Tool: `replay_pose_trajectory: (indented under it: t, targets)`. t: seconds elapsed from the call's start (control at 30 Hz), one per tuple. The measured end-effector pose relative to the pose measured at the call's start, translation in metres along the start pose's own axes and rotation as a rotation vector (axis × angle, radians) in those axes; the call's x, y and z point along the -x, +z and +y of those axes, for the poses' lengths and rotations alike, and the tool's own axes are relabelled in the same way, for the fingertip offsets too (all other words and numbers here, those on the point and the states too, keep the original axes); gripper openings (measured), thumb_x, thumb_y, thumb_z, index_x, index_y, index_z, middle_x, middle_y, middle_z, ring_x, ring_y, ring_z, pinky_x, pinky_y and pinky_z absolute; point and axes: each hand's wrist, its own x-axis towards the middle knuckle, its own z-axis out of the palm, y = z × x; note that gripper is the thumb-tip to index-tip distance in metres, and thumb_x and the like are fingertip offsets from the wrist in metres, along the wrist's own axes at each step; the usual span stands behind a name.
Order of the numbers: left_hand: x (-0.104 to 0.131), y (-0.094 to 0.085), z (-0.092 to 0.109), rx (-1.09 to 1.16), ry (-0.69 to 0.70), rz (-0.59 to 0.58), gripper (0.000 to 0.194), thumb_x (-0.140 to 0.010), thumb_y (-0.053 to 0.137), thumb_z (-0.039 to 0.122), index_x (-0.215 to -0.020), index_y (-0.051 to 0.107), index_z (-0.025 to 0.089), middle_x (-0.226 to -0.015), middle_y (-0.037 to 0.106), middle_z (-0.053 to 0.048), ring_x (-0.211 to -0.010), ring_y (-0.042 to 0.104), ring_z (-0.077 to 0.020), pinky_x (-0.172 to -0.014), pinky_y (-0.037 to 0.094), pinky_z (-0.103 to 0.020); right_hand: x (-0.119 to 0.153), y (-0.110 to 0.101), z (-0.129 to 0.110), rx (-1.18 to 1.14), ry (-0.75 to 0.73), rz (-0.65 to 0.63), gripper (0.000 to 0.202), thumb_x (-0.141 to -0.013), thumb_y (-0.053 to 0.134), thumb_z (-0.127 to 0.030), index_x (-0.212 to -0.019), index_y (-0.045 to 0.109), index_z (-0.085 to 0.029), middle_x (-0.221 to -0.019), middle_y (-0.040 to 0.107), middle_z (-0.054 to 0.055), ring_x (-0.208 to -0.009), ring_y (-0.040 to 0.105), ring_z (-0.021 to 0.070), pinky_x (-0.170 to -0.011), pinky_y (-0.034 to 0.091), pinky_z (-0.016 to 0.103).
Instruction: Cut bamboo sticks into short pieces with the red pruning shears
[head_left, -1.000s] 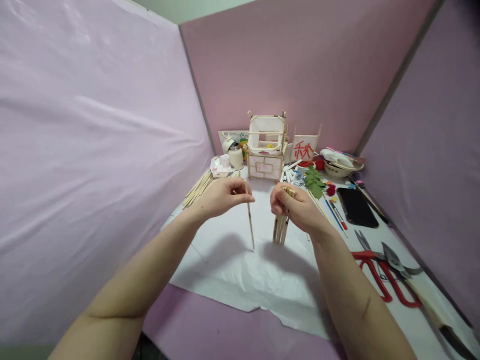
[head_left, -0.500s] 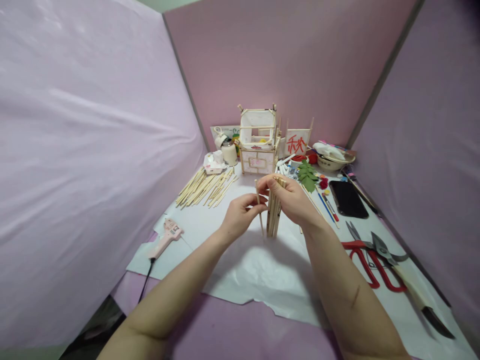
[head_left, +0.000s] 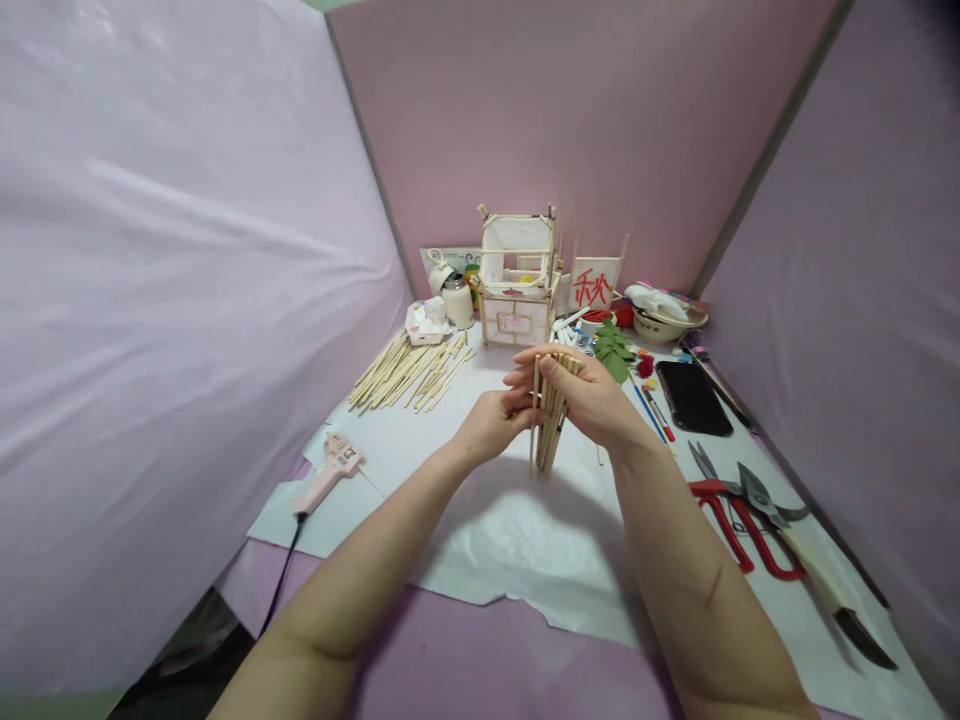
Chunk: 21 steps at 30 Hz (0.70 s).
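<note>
My right hand [head_left: 592, 395] is closed round the upper part of a bundle of thin wooden sticks [head_left: 550, 430], which stands nearly upright over the white sheet. On the bundle's left side, my left hand [head_left: 493, 422] pinches a single wooden stick [head_left: 534, 435] and brings it right up against the others. Fingers of both hands partly hide the sticks' middle and upper parts. Behind the hands stands a small house-like frame of sticks and white panels [head_left: 516, 318]. A pile of loose sticks [head_left: 409, 372] lies on the sheet to the left.
A pink glue gun [head_left: 334, 472] with a black cord lies at left. On the right are a phone [head_left: 694, 398], red-handled shears [head_left: 750, 525], a knife [head_left: 832, 590], pens [head_left: 651, 408] and a green leaf [head_left: 613, 350]. A bowl [head_left: 664, 325] and a jar [head_left: 457, 303] stand farther back.
The single stick in my left hand has moved right, from beside the bundle to up against it. The bundle's top now leans slightly further right.
</note>
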Motion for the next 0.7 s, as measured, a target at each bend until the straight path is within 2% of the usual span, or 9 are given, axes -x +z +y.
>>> replay_pose_trajectory:
  t: [0.07,0.13,0.23,0.4,0.57,0.7]
  targets:
    - [0.004,0.008,-0.009,0.075,-0.005,-0.039,0.016,-0.077,0.064,0.027,-0.084,0.070,0.014,-0.083,0.070,-0.006,-0.083,0.064,-0.0202,-0.078,0.050,-0.032,0.000,0.000,0.000,-0.002,-0.017,0.004,0.032,-0.085,0.063,-0.049,-0.099,0.063,-0.020,-0.087,0.070,0.006,-0.075,0.067,0.0164,-0.067,0.056,0.030]
    - [0.010,0.020,-0.021,0.264,-0.039,-0.119,0.025,-0.076,0.066,0.029,-0.096,0.068,0.013,-0.096,0.071,-0.010,-0.092,0.064,-0.0229,-0.081,0.050,-0.033,0.000,0.001,0.000,0.005,-0.047,0.005,0.029,-0.086,0.063,-0.046,-0.094,0.062,-0.019,-0.080,0.068,0.004,-0.071,0.066,0.0151,-0.065,0.055,0.028]
    - [0.017,0.036,-0.039,0.457,-0.116,-0.218,0.036,-0.077,0.067,0.035,-0.105,0.065,0.011,-0.104,0.070,-0.015,-0.098,0.065,-0.0258,-0.083,0.050,-0.036,0.001,0.003,-0.002,0.021,-0.070,-0.028,0.027,-0.088,0.061,-0.044,-0.093,0.062,-0.018,-0.079,0.068,0.004,-0.071,0.066,0.0156,-0.068,0.054,0.030]
    - [0.014,0.041,-0.050,0.454,-0.157,-0.227,0.034,-0.077,0.068,0.040,-0.092,0.069,0.010,-0.093,0.072,-0.015,-0.090,0.066,-0.0255,-0.082,0.048,-0.037,0.003,-0.001,-0.006,0.010,-0.026,-0.095,0.031,-0.086,0.061,-0.048,-0.094,0.062,-0.018,-0.083,0.068,0.005,-0.074,0.066,0.0175,-0.070,0.055,0.034]
    - [0.014,0.041,-0.047,0.434,-0.145,-0.290,0.035,-0.077,0.067,0.040,-0.097,0.070,0.012,-0.104,0.071,-0.014,-0.097,0.064,-0.0263,-0.086,0.047,-0.037,0.004,-0.003,-0.005,-0.025,-0.019,-0.132,0.032,-0.085,0.063,-0.049,-0.091,0.062,-0.018,-0.080,0.067,0.005,-0.074,0.066,0.0172,-0.070,0.055,0.034]
    - [0.015,0.043,-0.049,0.347,-0.107,-0.310,0.031,-0.082,0.062,0.040,-0.093,0.072,0.013,-0.101,0.072,-0.012,-0.097,0.063,-0.0249,-0.088,0.045,-0.036,0.003,-0.001,-0.004,-0.030,-0.030,-0.162,0.029,-0.087,0.062,-0.046,-0.091,0.063,-0.018,-0.080,0.067,0.005,-0.074,0.065,0.0171,-0.068,0.055,0.032]
